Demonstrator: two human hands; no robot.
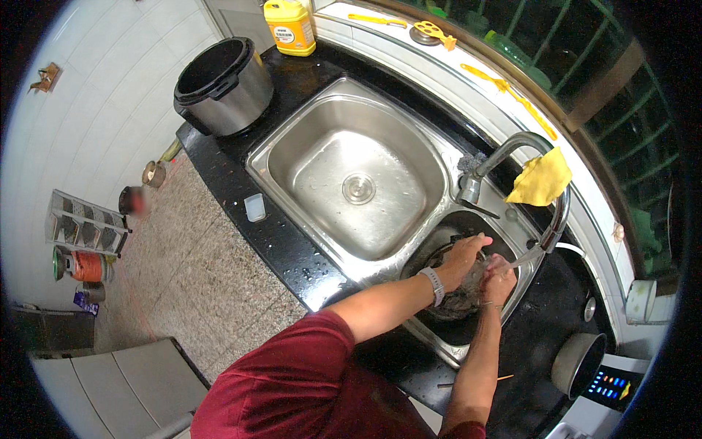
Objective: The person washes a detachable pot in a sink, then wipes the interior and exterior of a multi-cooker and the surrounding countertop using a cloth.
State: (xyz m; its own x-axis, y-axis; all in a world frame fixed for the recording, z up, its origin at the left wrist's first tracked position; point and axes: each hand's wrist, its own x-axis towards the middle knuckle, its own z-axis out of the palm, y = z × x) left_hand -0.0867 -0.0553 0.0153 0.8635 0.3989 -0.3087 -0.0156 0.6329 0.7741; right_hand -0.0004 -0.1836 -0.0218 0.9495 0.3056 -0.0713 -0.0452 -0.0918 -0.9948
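A dark round pot (447, 301) with water in it sits in the smaller, right-hand sink bowl (447, 351). My left hand (462, 262), a pale watch on its wrist, reaches over the pot with its fingers bent. Close beside it, my right hand (499, 281) is closed under a stream of water. That stream runs from the curved metal faucet (561, 212). Whatever lies between my fingers is hidden by the hands and the water. A yellow cloth (541, 179) hangs over the faucet's neck.
The larger steel sink bowl (351, 157) is to the left. A pressure cooker pot (225, 86) and a yellow jug (289, 28) stand at the far left of the counter. A small clear tub (254, 208) lies near the front edge. A saucepan (578, 364) is at the right.
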